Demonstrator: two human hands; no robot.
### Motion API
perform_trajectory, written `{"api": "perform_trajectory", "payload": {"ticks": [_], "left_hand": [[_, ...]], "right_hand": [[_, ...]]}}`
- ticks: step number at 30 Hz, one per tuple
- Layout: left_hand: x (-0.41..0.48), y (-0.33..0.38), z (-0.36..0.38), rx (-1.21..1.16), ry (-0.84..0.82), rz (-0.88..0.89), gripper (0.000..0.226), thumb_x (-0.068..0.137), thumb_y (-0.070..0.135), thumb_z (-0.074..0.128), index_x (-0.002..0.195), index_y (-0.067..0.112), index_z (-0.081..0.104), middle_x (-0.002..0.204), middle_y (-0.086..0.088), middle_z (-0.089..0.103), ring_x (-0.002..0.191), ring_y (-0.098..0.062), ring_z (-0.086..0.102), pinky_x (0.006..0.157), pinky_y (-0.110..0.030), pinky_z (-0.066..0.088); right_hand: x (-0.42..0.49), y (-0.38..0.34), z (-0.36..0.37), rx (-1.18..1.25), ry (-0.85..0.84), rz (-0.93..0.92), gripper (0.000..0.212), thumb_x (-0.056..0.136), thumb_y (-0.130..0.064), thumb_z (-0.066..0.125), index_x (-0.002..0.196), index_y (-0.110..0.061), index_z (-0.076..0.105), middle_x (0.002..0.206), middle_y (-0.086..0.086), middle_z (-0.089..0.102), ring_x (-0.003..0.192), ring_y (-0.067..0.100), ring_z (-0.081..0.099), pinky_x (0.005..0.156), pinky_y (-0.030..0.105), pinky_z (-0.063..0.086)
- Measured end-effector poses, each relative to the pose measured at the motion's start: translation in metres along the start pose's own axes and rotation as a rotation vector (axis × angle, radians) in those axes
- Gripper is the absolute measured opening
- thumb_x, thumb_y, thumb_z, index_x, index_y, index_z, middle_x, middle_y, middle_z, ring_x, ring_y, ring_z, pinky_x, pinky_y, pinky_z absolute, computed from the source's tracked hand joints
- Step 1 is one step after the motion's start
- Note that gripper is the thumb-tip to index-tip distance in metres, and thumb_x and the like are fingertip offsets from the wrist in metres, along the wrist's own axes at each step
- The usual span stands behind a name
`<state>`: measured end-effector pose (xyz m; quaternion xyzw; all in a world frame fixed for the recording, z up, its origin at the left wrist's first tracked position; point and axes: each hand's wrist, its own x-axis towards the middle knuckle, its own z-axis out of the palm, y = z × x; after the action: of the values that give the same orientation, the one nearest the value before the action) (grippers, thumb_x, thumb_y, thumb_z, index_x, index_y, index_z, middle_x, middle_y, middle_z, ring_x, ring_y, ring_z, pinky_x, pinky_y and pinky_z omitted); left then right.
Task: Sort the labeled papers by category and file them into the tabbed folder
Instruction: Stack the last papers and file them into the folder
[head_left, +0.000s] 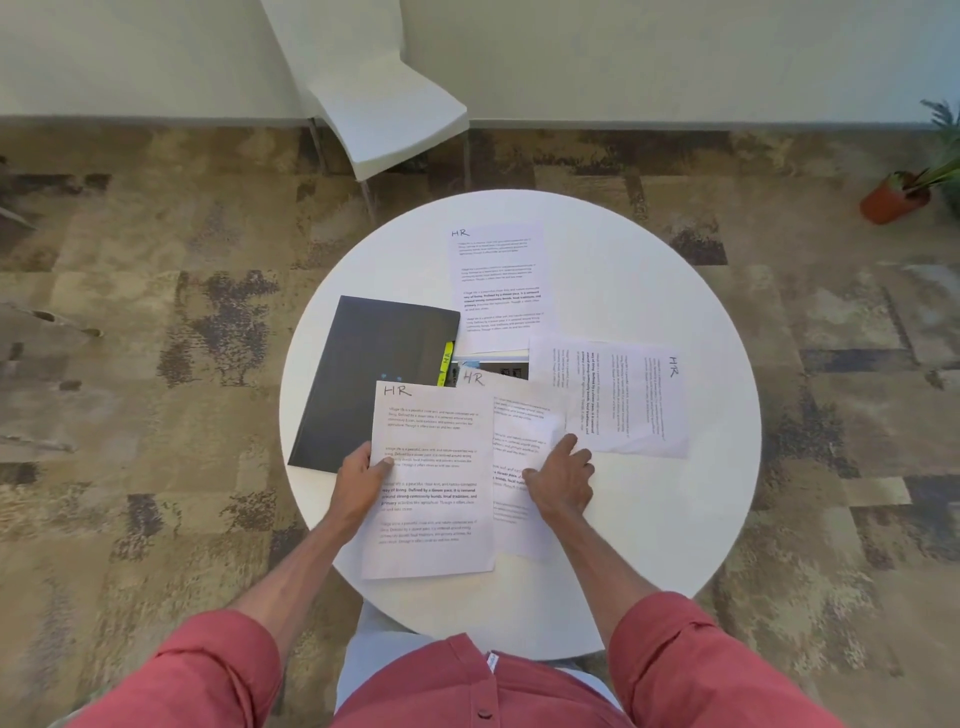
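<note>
Left hand: pinches left edge of the front HR sheet.
Right hand: fingers spread, flat on second HR sheet.
Hidden: folder partly covered; tab text unclear.

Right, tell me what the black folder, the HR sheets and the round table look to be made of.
Black folder: probably plastic or coated card, a matte dark cover with a faint sheen. HR sheet under the left hand: thin white printer paper, its edges lying slightly lifted. Round table: smooth matte white top, likely laminate or painted; hard to tell which.
</note>
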<state>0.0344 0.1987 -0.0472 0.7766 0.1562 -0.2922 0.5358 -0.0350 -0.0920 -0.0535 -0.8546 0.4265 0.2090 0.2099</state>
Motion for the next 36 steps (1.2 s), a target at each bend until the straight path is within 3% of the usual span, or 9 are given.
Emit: {"api": "perform_trajectory", "payload": {"ticks": [3,7,12,16,19,24,31,34,36], "left_hand": [[-0.001,0.001,0.001,-0.008,-0.001,0.002,0.023,0.107,0.012,0.059,0.125,0.020,0.071,0.119,0.004,0.081,0.102,-0.020,0.080,0.094,-0.052,0.064],[-0.006,0.003,0.003,-0.015,0.004,-0.002,0.024,0.107,0.012,0.059,0.125,0.021,0.072,0.118,0.005,0.081,0.102,-0.020,0.080,0.093,-0.050,0.064],[-0.013,0.011,0.010,-0.073,0.008,0.010,0.028,0.107,0.008,0.057,0.126,0.020,0.073,0.116,0.006,0.082,0.104,-0.021,0.080,0.090,-0.045,0.064],[-0.013,0.020,0.020,-0.100,0.025,0.010,0.029,0.106,0.008,0.058,0.125,0.022,0.074,0.117,0.006,0.082,0.107,-0.019,0.079,0.093,-0.044,0.063],[-0.014,0.029,0.032,-0.095,0.032,0.029,0.029,0.104,0.006,0.058,0.121,0.022,0.076,0.114,0.007,0.082,0.107,-0.019,0.078,0.094,-0.043,0.062],[-0.018,0.039,0.047,-0.087,0.041,0.022,0.031,0.103,0.005,0.058,0.124,0.019,0.076,0.115,0.008,0.081,0.108,-0.017,0.077,0.093,-0.039,0.061],[-0.034,0.063,0.072,-0.165,-0.050,0.043,0.030,0.106,0.001,0.055,0.125,0.013,0.074,0.112,0.005,0.082,0.098,-0.011,0.079,0.070,-0.017,0.059],[-0.036,0.072,0.086,-0.192,-0.070,0.033,0.027,0.108,0.003,0.053,0.126,0.012,0.072,0.112,-0.002,0.081,0.083,-0.004,0.078,0.058,-0.011,0.052],[-0.035,0.078,0.093,-0.194,-0.076,0.022,0.025,0.108,0.004,0.053,0.125,0.012,0.071,0.106,-0.001,0.080,0.080,-0.004,0.076,0.054,-0.010,0.050]], "right_hand": [[0.006,0.005,0.000,0.086,-0.020,0.009,0.077,0.081,-0.022,0.077,0.141,-0.016,0.029,0.123,0.019,0.055,0.115,0.042,0.057,0.077,0.044,0.046],[0.012,0.016,-0.010,0.286,-0.033,-0.021,0.059,0.081,-0.004,0.068,0.127,-0.018,0.033,0.103,0.012,0.063,0.092,0.038,0.066,0.074,0.040,0.051],[0.027,0.038,-0.039,0.492,-0.093,-0.183,0.018,0.091,-0.011,0.069,0.109,-0.012,0.071,0.099,0.004,0.075,0.092,0.029,0.070,0.075,0.032,0.049],[0.047,0.053,-0.076,0.595,-0.012,-0.229,0.025,0.092,-0.019,0.061,0.114,-0.016,0.073,0.107,0.003,0.077,0.099,0.027,0.070,0.089,0.041,0.058],[0.059,0.060,-0.109,0.677,0.103,-0.190,0.033,0.078,-0.024,0.052,0.104,-0.018,0.071,0.094,0.001,0.075,0.090,0.031,0.069,0.081,0.042,0.056],[0.058,0.067,-0.151,0.837,0.348,-0.068,0.036,0.084,-0.021,0.049,0.114,-0.017,0.069,0.106,0.001,0.072,0.094,0.025,0.063,0.083,0.036,0.049],[0.053,0.056,-0.123,0.872,-0.022,-0.165,0.007,0.077,-0.012,0.057,0.074,-0.017,0.054,0.075,-0.002,0.058,0.072,0.018,0.050,0.066,0.035,0.037],[0.045,0.049,-0.102,0.807,-0.150,-0.181,0.018,0.084,-0.014,0.063,0.075,-0.021,0.050,0.077,-0.001,0.053,0.074,0.018,0.047,0.067,0.036,0.031],[0.042,0.047,-0.090,0.817,-0.213,-0.189,0.013,0.088,-0.011,0.066,0.083,-0.018,0.057,0.086,0.000,0.064,0.078,0.019,0.056,0.070,0.036,0.041]]}}
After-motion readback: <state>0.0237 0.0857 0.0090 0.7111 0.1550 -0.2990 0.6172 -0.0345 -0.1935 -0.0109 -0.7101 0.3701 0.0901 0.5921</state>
